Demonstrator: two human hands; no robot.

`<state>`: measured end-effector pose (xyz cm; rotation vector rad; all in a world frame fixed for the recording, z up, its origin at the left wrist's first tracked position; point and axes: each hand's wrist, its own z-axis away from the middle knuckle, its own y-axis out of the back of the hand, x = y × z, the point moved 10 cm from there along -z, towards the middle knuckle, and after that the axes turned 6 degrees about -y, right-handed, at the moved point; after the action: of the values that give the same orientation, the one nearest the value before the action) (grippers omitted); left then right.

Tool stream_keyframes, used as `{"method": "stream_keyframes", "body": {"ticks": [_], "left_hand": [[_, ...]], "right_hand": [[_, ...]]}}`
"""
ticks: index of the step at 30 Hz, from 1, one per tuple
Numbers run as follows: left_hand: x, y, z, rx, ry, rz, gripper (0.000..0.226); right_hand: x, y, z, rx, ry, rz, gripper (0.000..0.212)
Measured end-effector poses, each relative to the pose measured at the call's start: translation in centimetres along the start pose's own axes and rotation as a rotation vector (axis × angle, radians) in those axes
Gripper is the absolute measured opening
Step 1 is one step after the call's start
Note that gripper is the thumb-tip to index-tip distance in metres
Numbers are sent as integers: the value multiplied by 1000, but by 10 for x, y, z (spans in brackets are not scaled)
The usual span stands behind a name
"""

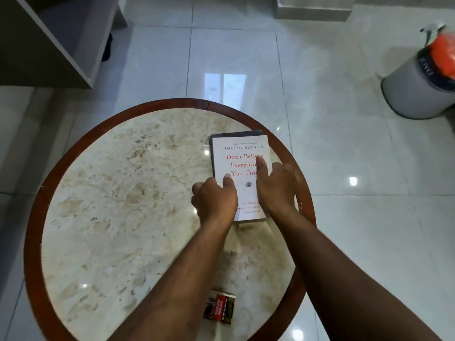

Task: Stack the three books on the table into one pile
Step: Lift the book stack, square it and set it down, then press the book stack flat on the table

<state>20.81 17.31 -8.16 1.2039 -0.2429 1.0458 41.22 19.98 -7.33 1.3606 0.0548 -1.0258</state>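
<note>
A white book with red title lettering [240, 153] lies on top of a dark book [236, 134], whose edge shows along the far and left sides. The pile sits on the right part of the round marble table [123, 193]. My left hand [214, 200] rests at the pile's near left corner, thumb on the white cover. My right hand [275, 185] lies flat on the cover's right side, index finger stretched over the title. A small red and black book [220, 308] lies near the table's front edge, between my forearms.
The table has a dark wooden rim [37, 217]. A grey bin with an orange bag [423, 82] stands on the tiled floor at the far right. A grey cabinet [49, 38] stands at the far left.
</note>
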Motion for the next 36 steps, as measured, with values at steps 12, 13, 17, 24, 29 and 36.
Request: {"method": "stream_keyframes", "body": {"ticks": [12, 13, 17, 24, 29, 36], "left_hand": [[-91, 60, 147, -78, -242, -500, 117], [-99, 57, 155, -98, -271, -551, 125], [-111, 51, 163, -94, -331, -689, 123], [-147, 82, 148, -123, -412, -615, 111], [-152, 129, 80, -244, -544, -607, 105], [-143, 183, 0, -262, -539, -668, 106]], "right_hand": [[80, 36, 143, -37, 247, -8, 49], [84, 24, 157, -83, 291, 82, 53], [91, -18, 184, -196, 438, 414, 63], [82, -60, 220, -240, 625, 638, 80], [85, -66, 222, -214, 620, 635, 89], [61, -86, 218, -221, 613, 643, 101]]}}
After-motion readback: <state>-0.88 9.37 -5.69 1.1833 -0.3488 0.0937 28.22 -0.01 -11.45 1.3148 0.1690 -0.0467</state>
